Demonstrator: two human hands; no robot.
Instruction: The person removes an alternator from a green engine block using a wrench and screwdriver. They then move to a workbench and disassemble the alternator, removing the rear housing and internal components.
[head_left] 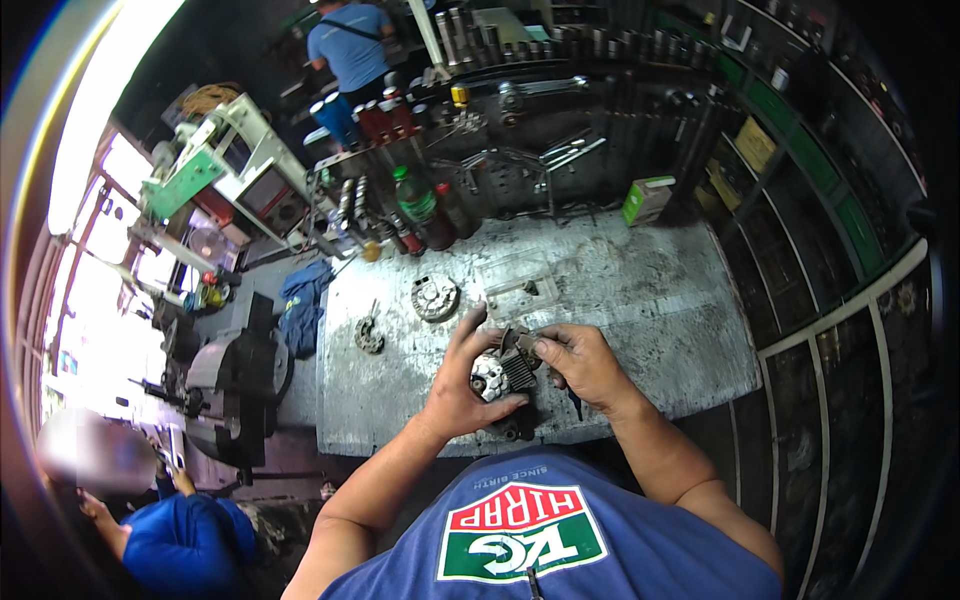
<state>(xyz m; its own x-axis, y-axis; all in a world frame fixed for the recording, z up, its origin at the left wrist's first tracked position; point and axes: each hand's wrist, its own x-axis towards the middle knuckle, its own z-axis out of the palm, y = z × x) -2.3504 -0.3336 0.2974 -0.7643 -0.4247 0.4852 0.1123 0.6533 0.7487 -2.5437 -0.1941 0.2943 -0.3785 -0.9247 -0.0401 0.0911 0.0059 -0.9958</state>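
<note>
Near the front edge of the workbench, my left hand (452, 388) curves around a finned metal machine part (491, 376), thumb low and fingers at its upper side. My right hand (588, 366) pinches a small dark piece (523, 342) at the top of that part, between thumb and forefinger. How the piece joins the part cannot be made out. Beyond my left hand lies a round metal housing (435, 297) with openings. A small curved metal component (369, 335) rests left of it.
The grey metal workbench (660, 340) carries a green-and-white box (648, 201) at the back right. Bottles, one of them green (415, 200), stand at the back left. A tool rack (540, 90) lies beyond. A blue cloth (305, 305) hangs at the left. Two people are nearby.
</note>
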